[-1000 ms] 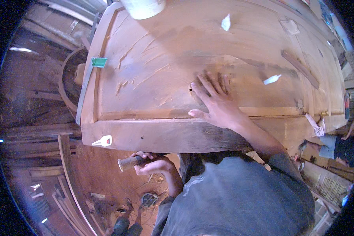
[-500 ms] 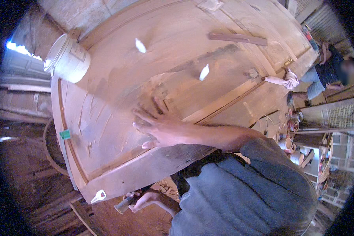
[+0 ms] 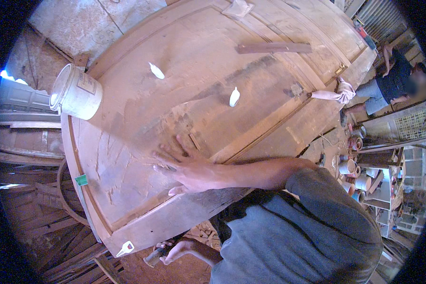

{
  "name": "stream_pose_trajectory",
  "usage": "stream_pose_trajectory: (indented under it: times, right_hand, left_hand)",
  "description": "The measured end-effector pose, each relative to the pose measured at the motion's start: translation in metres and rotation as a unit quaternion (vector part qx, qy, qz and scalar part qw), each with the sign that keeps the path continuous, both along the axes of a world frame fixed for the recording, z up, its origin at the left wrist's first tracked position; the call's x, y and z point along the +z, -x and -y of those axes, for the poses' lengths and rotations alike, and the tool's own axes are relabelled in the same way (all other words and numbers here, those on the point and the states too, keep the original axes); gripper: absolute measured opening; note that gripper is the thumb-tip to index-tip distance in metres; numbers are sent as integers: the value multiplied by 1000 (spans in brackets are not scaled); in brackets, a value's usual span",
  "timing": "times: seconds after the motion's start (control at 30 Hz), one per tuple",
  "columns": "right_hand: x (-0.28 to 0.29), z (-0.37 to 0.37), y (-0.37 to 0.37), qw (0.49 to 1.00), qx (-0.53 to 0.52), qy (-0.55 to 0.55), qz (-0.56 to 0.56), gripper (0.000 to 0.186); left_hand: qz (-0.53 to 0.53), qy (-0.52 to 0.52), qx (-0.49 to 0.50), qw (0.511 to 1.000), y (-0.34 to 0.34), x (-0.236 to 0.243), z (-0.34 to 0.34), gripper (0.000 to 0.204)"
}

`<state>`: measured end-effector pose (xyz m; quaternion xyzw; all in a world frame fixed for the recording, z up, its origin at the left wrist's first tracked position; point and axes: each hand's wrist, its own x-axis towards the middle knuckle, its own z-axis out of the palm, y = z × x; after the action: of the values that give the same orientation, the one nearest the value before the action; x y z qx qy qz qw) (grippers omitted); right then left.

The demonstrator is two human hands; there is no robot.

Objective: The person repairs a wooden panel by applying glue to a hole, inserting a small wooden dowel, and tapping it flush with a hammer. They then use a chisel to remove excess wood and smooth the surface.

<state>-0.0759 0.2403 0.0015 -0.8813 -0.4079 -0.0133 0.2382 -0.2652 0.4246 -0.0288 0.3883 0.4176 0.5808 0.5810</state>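
Observation:
My right hand (image 3: 194,175) lies palm down on a large dusty wooden door panel (image 3: 137,104), fingers spread, near its closest edge. A small dark chip of wood (image 3: 194,141) is just beyond the fingertips. Below that edge, my left hand (image 3: 179,251) is closed round a short brownish cylindrical object (image 3: 154,258); its other end is hidden, so its kind cannot be told. To the left of this hand, a white pointed piece with a red spot (image 3: 125,248) rests at the panel's corner. Two small white bottle-shaped pieces (image 3: 156,71) lie farther up the panel.
A white bucket (image 3: 80,92) stands at the panel's left edge, above a green tag (image 3: 82,180). Toward the far right lie a wooden strip (image 3: 274,48) and a pinkish cloth (image 3: 341,92). Another person (image 3: 395,78) is beyond them. Cans (image 3: 348,166) stand on the right.
The view has shifted, so the panel and bucket appear lower in the picture. My right hand stays spread on nearly the same patch; my left hand keeps its hold.

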Motion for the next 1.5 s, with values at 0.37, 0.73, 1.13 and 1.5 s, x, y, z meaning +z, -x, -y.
stream_pose_trajectory:
  times: [0.37, 0.73, 1.13, 1.5]
  right_hand:
    - [15, 7, -4, 999, 1, 33, 0, 75]
    - [131, 152, -26, 980, -68, -169, 77, 33]
    - [5, 434, -320, 874, -466, 135, 34, 36]
    - [27, 460, -345, 929, -333, 79, -137, 35]
  left_hand:
    - [-12, 19, -15, 1000, 1, 8, 5, 48]
    - [-67, -27, -105, 992, -3, 84, 1, 49]
    - [-309, -93, -318, 891, -11, 83, 84, 48]
    - [-430, -155, -329, 826, -31, 72, 132, 40]
